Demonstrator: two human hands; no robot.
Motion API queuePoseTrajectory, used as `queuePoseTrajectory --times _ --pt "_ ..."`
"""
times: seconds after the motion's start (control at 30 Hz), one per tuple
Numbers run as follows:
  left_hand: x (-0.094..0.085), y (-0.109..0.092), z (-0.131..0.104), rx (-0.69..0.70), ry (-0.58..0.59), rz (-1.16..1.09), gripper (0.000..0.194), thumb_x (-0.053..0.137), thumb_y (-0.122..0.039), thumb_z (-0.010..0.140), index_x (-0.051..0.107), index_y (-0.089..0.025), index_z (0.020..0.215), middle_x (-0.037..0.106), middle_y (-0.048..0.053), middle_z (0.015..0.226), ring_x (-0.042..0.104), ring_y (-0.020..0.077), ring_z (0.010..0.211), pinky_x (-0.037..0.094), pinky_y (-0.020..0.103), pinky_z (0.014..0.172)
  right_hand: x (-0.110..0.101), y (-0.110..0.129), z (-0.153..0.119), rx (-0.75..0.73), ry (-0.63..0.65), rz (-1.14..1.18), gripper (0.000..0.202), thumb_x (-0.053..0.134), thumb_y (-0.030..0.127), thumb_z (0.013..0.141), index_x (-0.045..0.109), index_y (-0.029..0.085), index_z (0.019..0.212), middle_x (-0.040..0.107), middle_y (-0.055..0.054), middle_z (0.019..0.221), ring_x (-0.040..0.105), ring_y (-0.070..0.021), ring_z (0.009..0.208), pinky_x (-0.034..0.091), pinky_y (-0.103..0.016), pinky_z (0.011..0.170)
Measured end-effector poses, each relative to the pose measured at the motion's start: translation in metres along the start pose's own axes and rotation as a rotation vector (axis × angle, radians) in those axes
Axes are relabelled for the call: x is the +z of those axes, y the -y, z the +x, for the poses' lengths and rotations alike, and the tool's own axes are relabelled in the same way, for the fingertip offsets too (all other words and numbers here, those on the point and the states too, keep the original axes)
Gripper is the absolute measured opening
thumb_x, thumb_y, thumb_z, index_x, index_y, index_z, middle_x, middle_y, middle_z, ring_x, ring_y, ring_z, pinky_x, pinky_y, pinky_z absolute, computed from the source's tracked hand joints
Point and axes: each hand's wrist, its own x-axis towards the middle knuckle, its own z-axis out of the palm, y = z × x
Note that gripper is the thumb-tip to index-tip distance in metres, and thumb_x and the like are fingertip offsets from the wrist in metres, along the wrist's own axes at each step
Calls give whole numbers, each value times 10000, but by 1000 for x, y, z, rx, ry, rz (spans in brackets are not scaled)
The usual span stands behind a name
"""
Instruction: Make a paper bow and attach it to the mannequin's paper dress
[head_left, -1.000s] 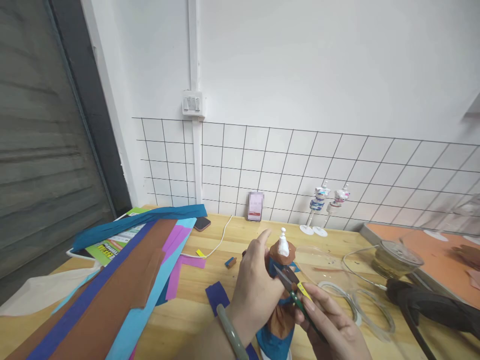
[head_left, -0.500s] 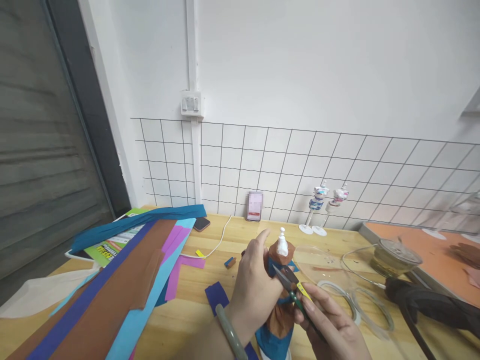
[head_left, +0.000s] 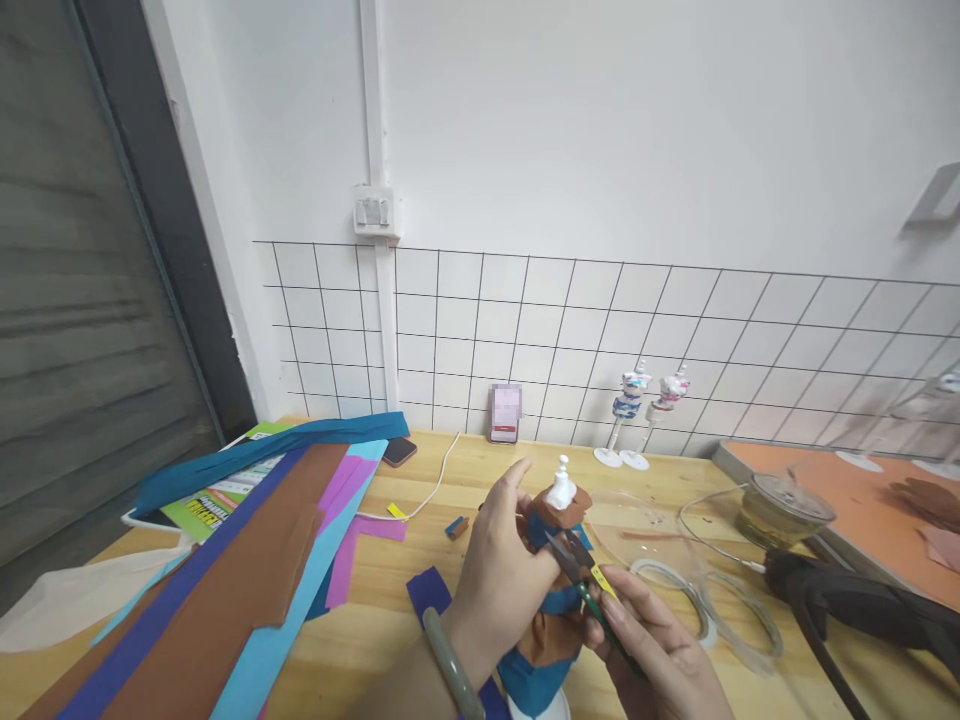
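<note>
A figure wrapped in brown and blue crepe paper stands on a white round base, with a white knobbed tip on top. My left hand, a greenish bangle at its wrist, is closed around the figure's upper part from the left; its fingertips are hidden behind. In my right hand are thread snips with a yellow label and a green part. Their dark blades point up and left against the paper, close to my left thumb, slightly apart. Whether paper lies between the blades I cannot tell.
Long crepe strips in several colours cover the table's left. A phone leans on the wall; another dark phone lies flat. Two white stands are behind. Tape rings, a round container and a black corded tool sit right.
The view has shifted slightly. Both hands keep nearly the same hold, and the white tip leans a little more to the left. The snips stay against the paper.
</note>
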Motion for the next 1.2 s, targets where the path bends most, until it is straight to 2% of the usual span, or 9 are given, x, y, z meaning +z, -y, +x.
queuePoseTrajectory --times 0.33,0.63,0.77,0.97,1.2 --pt "-2 -4 2 -10 9 -4 628 593 -114 681 390 -245 1261 558 34 973 559 164 870 460 328 808 -3 1 3 21 -13 -12 293 832 248 520 719 205 788 699 -21 662 596 -131 530 525 -257 555" --pt "-2 -5 3 -7 26 -39 637 602 -119 682 383 -243 1267 565 30 964 562 156 867 464 314 804 -8 0 5 25 30 -3 286 824 263 536 718 210 797 700 -28 669 595 -138 527 522 -271 545" --pt "-2 -6 3 0 11 -21 619 597 -116 677 402 -244 1250 566 21 955 558 151 872 450 312 828 -7 0 6 26 3 -1 292 821 261 537 717 198 803 694 -29 663 592 -139 523 524 -277 543" --pt "-3 -9 3 14 34 -19 614 595 -121 671 402 -236 1242 571 10 945 558 146 869 444 313 839 -4 2 5 49 9 46 279 826 251 528 720 213 784 680 -9 633 564 -100 502 503 -211 515" --pt "-5 -5 6 25 24 -32 584 600 -141 693 405 -253 1233 574 4 939 567 151 904 439 328 862 -16 -2 6 76 29 101 269 820 250 546 721 226 795 683 8 628 535 -54 451 453 -142 478"
